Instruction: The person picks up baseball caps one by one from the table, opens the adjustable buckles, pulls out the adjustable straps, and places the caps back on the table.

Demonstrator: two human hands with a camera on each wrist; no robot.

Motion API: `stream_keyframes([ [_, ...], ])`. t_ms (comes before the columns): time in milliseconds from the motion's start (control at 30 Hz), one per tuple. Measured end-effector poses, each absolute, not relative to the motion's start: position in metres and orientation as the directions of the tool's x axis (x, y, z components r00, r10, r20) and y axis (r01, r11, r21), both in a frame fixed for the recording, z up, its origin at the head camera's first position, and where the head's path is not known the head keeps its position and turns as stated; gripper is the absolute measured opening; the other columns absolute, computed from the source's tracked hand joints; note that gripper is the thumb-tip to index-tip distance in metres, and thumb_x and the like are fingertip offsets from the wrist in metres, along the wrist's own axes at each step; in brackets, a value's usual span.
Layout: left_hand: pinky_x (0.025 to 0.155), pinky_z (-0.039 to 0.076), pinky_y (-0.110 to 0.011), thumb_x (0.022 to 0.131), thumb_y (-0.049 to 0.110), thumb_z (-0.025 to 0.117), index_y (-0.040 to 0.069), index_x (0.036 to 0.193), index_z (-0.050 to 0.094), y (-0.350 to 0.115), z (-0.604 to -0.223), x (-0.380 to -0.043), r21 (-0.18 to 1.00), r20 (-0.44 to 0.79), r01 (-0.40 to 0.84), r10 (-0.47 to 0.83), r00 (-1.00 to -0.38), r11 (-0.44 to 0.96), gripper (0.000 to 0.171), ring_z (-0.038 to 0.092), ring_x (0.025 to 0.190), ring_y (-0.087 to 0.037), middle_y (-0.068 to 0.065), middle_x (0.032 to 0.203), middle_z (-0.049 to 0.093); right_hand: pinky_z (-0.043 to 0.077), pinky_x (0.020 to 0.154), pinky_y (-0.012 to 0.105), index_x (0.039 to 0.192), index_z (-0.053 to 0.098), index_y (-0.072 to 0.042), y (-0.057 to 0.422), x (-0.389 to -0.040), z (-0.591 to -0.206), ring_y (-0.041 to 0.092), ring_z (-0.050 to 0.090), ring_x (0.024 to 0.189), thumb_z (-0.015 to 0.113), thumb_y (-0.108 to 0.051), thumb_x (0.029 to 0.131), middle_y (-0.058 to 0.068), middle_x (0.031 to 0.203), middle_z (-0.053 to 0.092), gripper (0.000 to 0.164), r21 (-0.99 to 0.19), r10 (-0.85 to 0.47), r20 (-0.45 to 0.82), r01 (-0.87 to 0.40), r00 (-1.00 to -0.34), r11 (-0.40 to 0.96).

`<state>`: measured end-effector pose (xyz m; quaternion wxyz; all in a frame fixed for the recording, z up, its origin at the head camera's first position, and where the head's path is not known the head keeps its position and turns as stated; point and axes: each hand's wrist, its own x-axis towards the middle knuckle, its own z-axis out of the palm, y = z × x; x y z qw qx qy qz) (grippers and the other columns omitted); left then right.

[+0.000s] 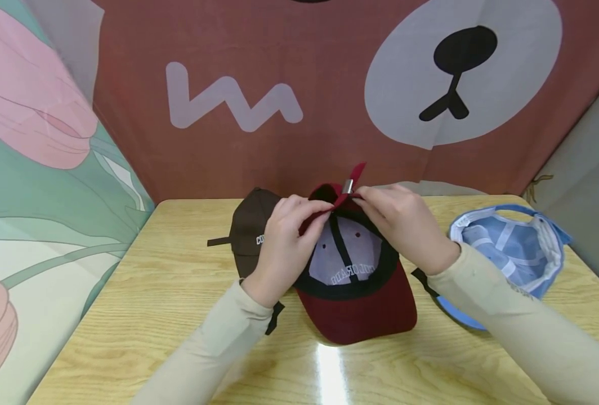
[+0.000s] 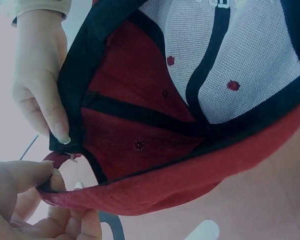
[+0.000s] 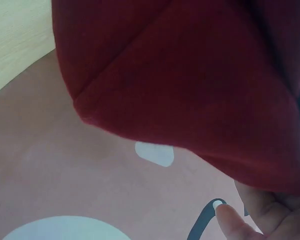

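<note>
A dark red baseball cap (image 1: 360,320) is held upside down over the table, its brim toward me and its pale mesh lining showing mirrored lettering. At its back edge, a red strap (image 1: 359,170) runs through a silver buckle (image 1: 347,186), its loose end pointing up. My left hand (image 1: 285,236) pinches the strap side of the back opening between thumb and fingers. Close beside the buckle, my right hand (image 1: 403,219) pinches the other side. The left wrist view shows the right thumb (image 2: 55,117) pressing the black inner band (image 2: 72,95).
Behind my left hand lies a dark brown cap (image 1: 249,222) with white lettering. A light blue cap (image 1: 507,247) sits upturned at the right, partly behind my right sleeve. The wooden table (image 1: 142,315) ends at a brown bear-print cloth (image 1: 259,157).
</note>
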<state>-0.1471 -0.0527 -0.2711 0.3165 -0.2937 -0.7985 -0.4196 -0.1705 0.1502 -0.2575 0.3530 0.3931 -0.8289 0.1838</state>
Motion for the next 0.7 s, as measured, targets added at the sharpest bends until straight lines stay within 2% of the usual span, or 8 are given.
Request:
stream_keyframes([
  [200, 0.073, 0.044, -0.033, 0.086, 0.001, 0.071, 0.004, 0.099, 0.073, -0.0529, -0.2708, -0.1477, 0.482, 0.758, 0.737, 0.195, -0.622, 0.473, 0.013, 0.054, 0.084, -0.022, -0.006, 0.090, 0.066, 0.054, 0.071, 0.045, 0.103, 0.062, 0.001, 0.1516, -0.1706, -0.2580, 0.028, 0.069, 0.077, 0.078, 0.007, 0.075, 0.015, 0.090, 0.072, 0.033, 0.031, -0.554, 0.726, -0.786, -0.407, 0.617],
  [500, 0.070, 0.042, -0.032, 0.086, 0.002, 0.073, 0.004, 0.099, 0.075, -0.0537, -0.2707, -0.1478, 0.465, 0.769, 0.744, 0.197, -0.608, 0.480, 0.014, 0.052, 0.080, -0.021, -0.005, 0.087, 0.064, 0.054, 0.071, 0.047, 0.102, 0.067, 0.002, 0.1526, -0.1725, -0.2574, 0.031, 0.067, 0.074, 0.077, 0.006, 0.077, 0.016, 0.091, 0.072, 0.028, -0.022, -0.506, 0.746, -0.775, -0.433, 0.631],
  [700, 0.069, 0.043, -0.031, 0.085, 0.003, 0.073, 0.003, 0.098, 0.075, -0.0542, -0.2699, -0.1495, 0.463, 0.788, 0.756, 0.175, -0.590, 0.462, 0.013, 0.053, 0.081, -0.022, -0.006, 0.084, 0.062, 0.053, 0.070, 0.046, 0.101, 0.065, 0.004, 0.1525, -0.1734, -0.2538, 0.031, 0.064, 0.066, 0.077, 0.007, 0.076, 0.017, 0.085, 0.071, 0.028, 0.022, -0.513, 0.760, -0.773, -0.399, 0.635],
])
